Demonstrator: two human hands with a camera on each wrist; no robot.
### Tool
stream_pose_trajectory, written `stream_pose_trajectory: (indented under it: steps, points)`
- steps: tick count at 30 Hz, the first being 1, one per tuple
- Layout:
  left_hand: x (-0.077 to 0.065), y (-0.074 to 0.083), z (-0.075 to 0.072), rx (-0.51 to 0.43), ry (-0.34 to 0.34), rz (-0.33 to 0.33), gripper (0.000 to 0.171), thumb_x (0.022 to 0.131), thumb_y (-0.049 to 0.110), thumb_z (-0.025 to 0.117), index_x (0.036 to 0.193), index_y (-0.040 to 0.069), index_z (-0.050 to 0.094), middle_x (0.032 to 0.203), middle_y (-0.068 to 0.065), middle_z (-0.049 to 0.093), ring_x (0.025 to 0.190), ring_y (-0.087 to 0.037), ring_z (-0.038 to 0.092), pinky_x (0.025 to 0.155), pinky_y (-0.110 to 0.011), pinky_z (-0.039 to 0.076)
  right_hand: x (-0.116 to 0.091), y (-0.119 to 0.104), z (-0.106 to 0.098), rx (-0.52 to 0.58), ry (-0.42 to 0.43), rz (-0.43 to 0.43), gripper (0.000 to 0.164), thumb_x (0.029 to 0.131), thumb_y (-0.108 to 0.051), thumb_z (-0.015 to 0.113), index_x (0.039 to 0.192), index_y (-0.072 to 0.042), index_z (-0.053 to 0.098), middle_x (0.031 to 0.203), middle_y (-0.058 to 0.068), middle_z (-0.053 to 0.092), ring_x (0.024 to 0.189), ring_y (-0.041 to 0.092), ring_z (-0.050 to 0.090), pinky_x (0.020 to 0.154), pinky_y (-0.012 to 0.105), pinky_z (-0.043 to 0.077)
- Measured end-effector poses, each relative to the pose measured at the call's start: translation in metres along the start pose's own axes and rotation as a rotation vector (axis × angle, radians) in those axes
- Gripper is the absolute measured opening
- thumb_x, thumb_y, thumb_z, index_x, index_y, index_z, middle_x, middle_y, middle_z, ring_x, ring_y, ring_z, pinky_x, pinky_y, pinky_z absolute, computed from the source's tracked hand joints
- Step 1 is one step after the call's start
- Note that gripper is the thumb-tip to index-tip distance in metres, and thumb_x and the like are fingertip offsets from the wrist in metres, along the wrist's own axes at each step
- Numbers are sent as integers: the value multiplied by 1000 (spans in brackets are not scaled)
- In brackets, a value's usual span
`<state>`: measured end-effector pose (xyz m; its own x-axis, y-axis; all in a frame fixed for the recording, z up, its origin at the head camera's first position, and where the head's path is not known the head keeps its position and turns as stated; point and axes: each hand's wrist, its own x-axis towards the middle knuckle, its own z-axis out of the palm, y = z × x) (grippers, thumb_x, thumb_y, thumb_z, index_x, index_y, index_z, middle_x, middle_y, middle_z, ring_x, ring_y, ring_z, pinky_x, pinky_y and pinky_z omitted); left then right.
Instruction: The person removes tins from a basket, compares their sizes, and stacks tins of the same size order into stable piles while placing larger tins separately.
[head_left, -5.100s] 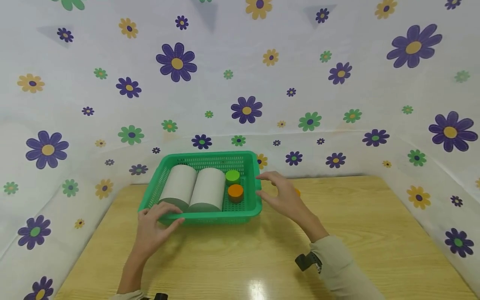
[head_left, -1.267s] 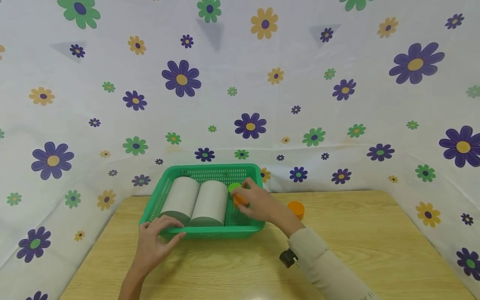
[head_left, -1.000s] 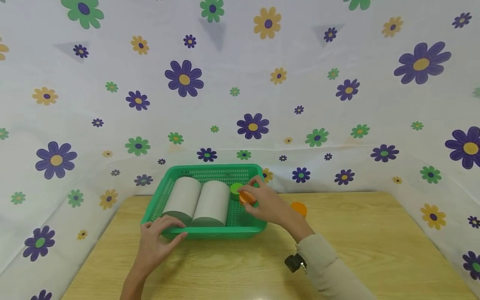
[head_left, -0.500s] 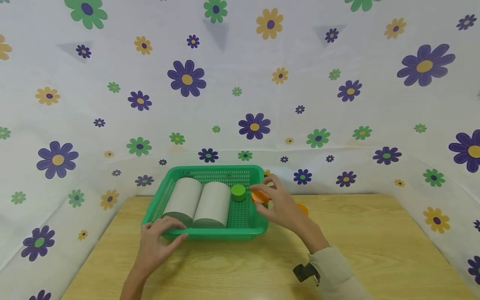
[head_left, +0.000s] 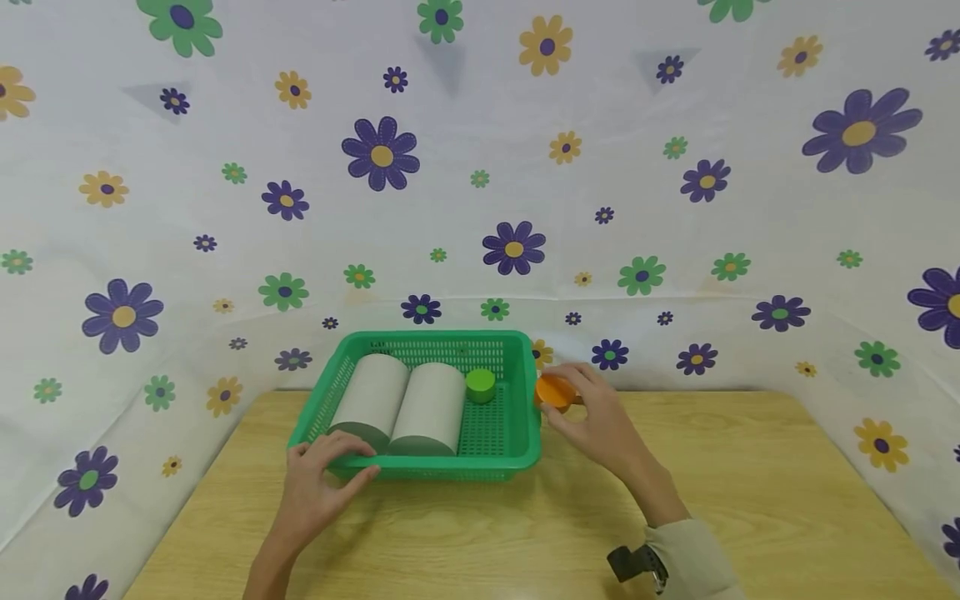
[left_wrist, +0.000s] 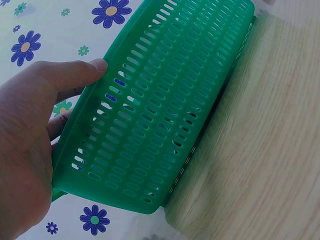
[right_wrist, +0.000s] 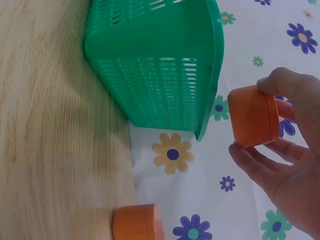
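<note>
Head view, and my right hand (head_left: 602, 427) has a squat orange plastic container with a rounded side (head_left: 553, 393) pinched between thumb and fingertips, out to the left of my palm. It's in the air just outside the right end of a green slotted plastic basket (head_left: 491, 463), and that's the relation to watch: rim on one side, palm on the other, container between. Right wrist view now: there's a visible gap between container and rim, so they're apart, and the thing is clear of the pale wood-grain table (head_left: 750, 475). No real long axis to speak of; it's stubby, lid seam near the top, upright or nearly so, with a slight lean. Down there on the table sits a second orange container (right_wrist: 131, 223), upright, lid up, mostly hidden behind my right hand in the head view; the right is clearly the nearer hand to both.

Over on the left, my left hand (head_left: 318, 492) grips the basket's front rim, thumb outside, fingers hooked over. Inside the basket: two thick white cylinders (head_left: 429, 410) lying side by side, and a short green round container (head_left: 480, 385) upright just beside the right-hand one.
</note>
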<state>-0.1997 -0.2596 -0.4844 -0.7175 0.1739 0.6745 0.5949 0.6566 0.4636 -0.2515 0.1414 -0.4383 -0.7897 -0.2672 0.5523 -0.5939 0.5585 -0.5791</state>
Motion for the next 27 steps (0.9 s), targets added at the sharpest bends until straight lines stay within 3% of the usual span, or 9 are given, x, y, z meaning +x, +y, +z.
stream_pose_trajectory:
  steps: [17,21,27]
  points:
    - [-1,-1,1,-1,-5,-4,32,75,12,91,94,28,73,95,16,68,90,-11,60,81,-44,20,-24,26,-20,84,169,51,41,89,-3,79,128,-6,66,130,10,61,117,31,62,82,49,57]
    - [-1,0,1,-4,-8,-5,31,74,11,91,94,26,73,95,15,68,90,-12,60,81,-43,20,-29,30,-22,89,185,63,39,91,-5,78,128,-4,67,131,12,62,117,35,63,83,47,57]
    - [1,0,-2,-8,-7,-3,30,74,10,91,94,24,74,94,14,68,90,-12,60,81,-43,19,-31,38,-25,116,234,86,38,91,-3,78,127,-2,68,136,16,61,118,36,63,86,33,55]
